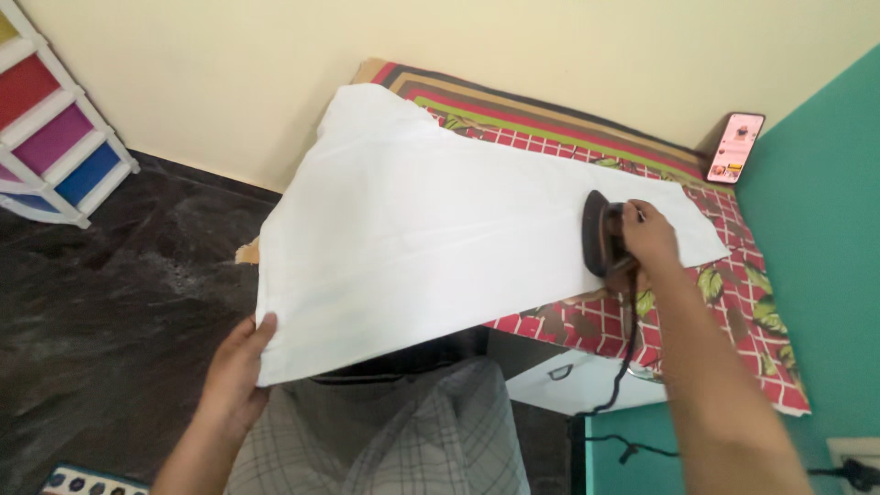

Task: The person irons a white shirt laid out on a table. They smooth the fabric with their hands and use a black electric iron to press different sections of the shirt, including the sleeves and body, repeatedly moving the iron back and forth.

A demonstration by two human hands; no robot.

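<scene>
One white cloth [412, 229] — left hand [234, 371] pinching corner; one iron [600, 234] — right hand [649, 236] gripping.

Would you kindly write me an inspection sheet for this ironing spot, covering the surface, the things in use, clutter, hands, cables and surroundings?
Surface: table under a red checked leaf-print cover, against the wall.
Job's things: white cloth spread on the cover, its near edge hanging past the table; dark iron resting on the cloth's right part.
Clutter: phone, screen lit, leaning in the far right corner.
Hands: left hand grips the cloth's near left corner; right hand closed on the iron's handle.
Cables: dark cord drops from the iron down the table's front; plug in a wall socket at lower right.
Surroundings: dark stone floor; coloured drawer rack at left; teal wall at right.
</scene>
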